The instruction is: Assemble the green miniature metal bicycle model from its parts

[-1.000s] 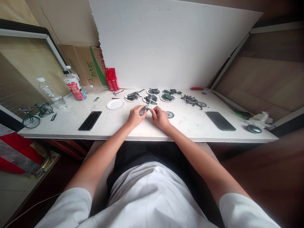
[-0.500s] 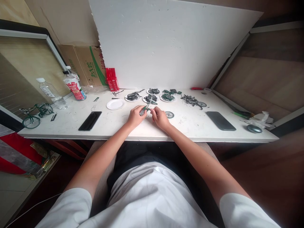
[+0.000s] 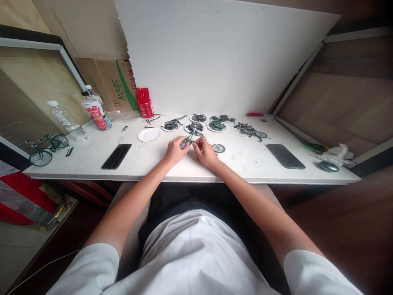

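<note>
In the head view my left hand (image 3: 175,150) is closed around a partly built green model bicycle (image 3: 185,143), whose thin frame points up and away from me. The tips of my right hand (image 3: 205,153) are pinched together beside the frame; whatever is between them is too small to make out. A loose green spoked wheel (image 3: 219,148) lies on the white table just right of my right hand. Beyond my hands, white plates hold black wheels, dark parts (image 3: 194,126) and green parts (image 3: 217,125).
A complete green model bicycle (image 3: 50,142) stands at the far left, near bottles (image 3: 96,112). One phone (image 3: 116,157) lies left of my hands, another (image 3: 285,156) right. Dark bicycle parts (image 3: 249,130) are heaped behind right. A white plate (image 3: 149,135), red box (image 3: 145,102) and computer mouse (image 3: 328,166) are also there.
My right hand has shifted slightly up and left, its fingertips now nearer the bicycle frame. The left hand keeps its hold in about the same place.
</note>
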Demonstrator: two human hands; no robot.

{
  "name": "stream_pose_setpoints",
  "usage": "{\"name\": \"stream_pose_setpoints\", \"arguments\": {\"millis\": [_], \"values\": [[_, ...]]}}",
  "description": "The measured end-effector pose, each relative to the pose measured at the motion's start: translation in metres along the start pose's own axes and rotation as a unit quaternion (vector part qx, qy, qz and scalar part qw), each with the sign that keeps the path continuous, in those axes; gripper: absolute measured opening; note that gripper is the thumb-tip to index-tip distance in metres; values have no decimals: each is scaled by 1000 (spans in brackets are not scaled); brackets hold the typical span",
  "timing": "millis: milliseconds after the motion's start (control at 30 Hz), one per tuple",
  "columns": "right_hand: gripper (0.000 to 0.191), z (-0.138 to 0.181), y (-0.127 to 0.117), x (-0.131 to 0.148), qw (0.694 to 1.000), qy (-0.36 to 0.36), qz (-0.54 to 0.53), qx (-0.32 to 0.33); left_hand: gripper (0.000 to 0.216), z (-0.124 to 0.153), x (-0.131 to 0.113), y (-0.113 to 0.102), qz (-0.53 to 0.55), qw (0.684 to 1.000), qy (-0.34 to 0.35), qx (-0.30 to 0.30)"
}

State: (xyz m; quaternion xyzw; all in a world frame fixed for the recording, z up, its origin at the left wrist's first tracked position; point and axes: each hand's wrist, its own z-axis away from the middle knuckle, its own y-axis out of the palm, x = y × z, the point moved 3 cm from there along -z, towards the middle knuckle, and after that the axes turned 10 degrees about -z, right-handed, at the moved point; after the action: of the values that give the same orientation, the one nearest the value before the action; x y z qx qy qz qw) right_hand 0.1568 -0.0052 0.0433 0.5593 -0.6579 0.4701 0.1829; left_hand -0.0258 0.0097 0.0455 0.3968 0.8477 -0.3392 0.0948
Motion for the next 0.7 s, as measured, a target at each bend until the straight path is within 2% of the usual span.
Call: {"name": "stream_pose_setpoints", "arguments": {"millis": [233, 700], "values": [[31, -1, 0, 2, 999, -13, -27, 15, 22, 1, 5, 2, 2, 1000, -7, 1], [34, -1, -3, 5, 999, 10, -45, 12, 20, 2, 7, 2, 0, 1000, -9, 1]]}}
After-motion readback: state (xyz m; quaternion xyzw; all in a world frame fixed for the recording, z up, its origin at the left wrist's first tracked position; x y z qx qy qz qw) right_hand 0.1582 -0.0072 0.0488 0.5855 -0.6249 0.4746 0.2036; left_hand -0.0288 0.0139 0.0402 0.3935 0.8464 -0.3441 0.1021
